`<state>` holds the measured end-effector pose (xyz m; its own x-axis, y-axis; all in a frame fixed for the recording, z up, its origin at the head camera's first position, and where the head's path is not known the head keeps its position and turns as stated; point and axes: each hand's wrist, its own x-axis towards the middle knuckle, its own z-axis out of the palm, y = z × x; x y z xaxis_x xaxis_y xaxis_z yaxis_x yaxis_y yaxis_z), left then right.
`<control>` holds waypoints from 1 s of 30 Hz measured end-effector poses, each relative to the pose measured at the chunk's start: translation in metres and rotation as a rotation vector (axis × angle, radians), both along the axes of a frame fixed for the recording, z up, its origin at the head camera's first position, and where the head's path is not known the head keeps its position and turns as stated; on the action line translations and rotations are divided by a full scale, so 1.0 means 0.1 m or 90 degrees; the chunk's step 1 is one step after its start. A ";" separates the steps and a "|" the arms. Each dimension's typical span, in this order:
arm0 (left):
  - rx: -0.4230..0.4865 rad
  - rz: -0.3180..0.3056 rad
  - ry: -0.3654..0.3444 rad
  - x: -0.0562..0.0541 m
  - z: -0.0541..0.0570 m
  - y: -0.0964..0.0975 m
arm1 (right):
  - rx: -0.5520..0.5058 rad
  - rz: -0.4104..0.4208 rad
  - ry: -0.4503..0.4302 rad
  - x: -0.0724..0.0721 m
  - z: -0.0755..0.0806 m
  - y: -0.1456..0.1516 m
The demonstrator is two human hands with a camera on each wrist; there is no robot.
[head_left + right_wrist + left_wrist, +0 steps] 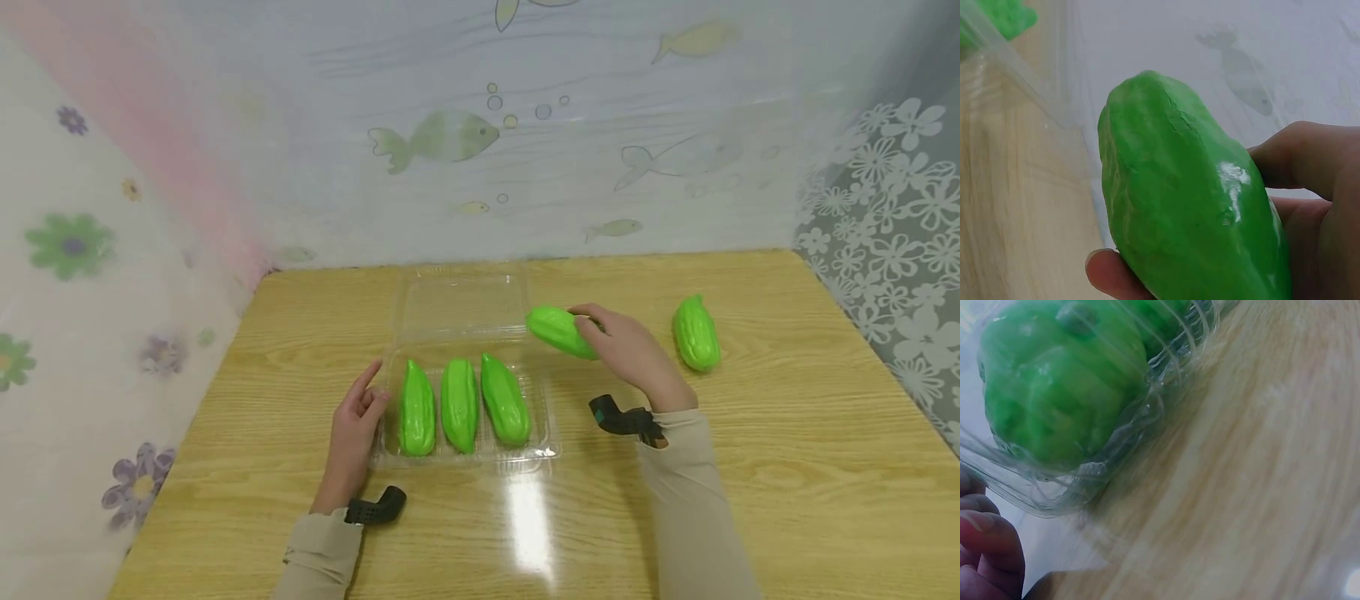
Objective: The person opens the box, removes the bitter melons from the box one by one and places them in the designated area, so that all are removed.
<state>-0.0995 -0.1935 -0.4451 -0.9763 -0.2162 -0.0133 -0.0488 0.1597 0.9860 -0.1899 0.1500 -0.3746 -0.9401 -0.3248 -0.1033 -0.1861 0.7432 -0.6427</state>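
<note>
In the head view, my right hand (621,346) grips a glossy bright green gourd (557,327), ridged and elongated, above the table. The right wrist view shows the thumb and fingers wrapped round this gourd (1179,194). My left hand (358,427) rests at the left side of a clear plastic clamshell box (553,433), index finger stretched along its edge and the other fingers bent. Inside the box, a left gourd (417,410), a middle gourd (459,407) and a right gourd (506,402) lie side by side. Its lid (465,302) is folded back.
Another green gourd (696,333) lies on the wooden table (780,433), to the right of my right hand. Behind stands a fish-patterned sheet (450,200). Flowered coverings flank both sides. Each wrist wears a black camera mount (377,506).
</note>
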 end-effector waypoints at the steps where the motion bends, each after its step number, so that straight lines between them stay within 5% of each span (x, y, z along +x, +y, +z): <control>1: 0.001 0.000 -0.002 0.00 0.00 0.00 | -0.003 -0.003 -0.003 0.00 -0.01 0.02; 17: -0.002 -0.004 0.002 -0.01 -0.01 0.01 | -0.058 -0.061 -0.027 -0.06 -0.07 0.39; 30: -0.001 -0.002 0.003 -0.01 -0.01 0.00 | -0.075 -0.175 -0.031 -0.01 -0.02 0.73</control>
<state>-0.1006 -0.1936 -0.4460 -0.9770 -0.2128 -0.0090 -0.0441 0.1609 0.9860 -0.1912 0.2229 -0.3769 -0.9894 -0.0711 -0.1264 0.0446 0.6807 -0.7312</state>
